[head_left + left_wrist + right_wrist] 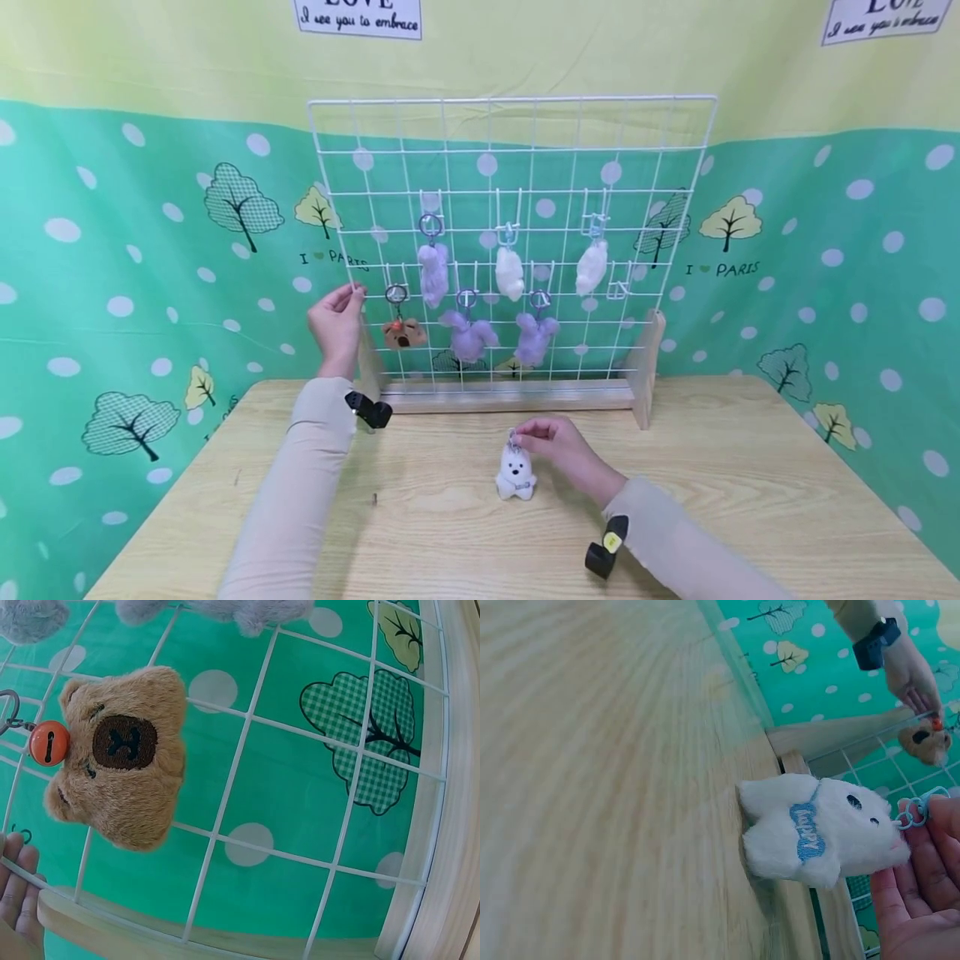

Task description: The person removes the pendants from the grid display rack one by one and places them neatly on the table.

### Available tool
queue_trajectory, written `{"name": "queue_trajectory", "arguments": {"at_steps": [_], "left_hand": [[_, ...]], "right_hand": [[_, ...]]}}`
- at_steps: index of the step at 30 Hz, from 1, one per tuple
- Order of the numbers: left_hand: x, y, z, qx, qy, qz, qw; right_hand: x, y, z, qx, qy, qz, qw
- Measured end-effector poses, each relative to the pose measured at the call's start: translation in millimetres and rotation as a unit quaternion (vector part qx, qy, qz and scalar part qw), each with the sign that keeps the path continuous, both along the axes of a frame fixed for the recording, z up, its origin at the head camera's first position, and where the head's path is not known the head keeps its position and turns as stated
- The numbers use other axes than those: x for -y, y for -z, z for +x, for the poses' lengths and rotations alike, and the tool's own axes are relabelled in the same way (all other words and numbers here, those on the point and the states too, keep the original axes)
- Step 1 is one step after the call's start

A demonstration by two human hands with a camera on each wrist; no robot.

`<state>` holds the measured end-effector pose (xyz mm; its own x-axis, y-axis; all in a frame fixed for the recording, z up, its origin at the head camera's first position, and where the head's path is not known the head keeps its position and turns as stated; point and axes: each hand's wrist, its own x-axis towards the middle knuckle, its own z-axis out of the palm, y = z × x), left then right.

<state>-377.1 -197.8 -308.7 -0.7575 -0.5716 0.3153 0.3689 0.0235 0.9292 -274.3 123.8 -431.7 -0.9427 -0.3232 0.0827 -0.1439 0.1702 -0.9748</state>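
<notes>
Plush: white, fluffy, rounded, black-eyed, with a lettered blue band; located above the wood-grain table, its chain pinched by the right hand. We cannot tell whether its feet touch down. Rack: white wire grid, wooden base, standing behind the plush; left edge pinched by the left hand. Hanging there, we list: furry tan bear, orange bell, three lilac plushes, two white charms.

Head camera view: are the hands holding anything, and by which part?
The right hand holds the white plush toy by the chain at its head. The left hand appears to hold the wire rack by its left edge.
</notes>
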Motion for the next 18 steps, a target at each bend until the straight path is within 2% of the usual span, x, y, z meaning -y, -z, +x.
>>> {"name": "queue_trajectory", "arguments": {"at_steps": [9,15,18], "left_hand": [[-2.2,-0.4,-0.8,0.002,0.002,-0.003,1.0000],[-1.3,-1.7,-0.5,0.003,0.009,0.002,1.0000],[0.8,-1.1,-0.2,0.001,0.008,0.008,0.9999]], "right_hand": [[9,11.4,-19.1,0.028,0.052,-0.038,0.9975],[11,19.3,-32.5,0.063,0.101,-0.081,0.9897],[13,23.6,-37.9,0.071,0.111,-0.091,0.9871]]}}
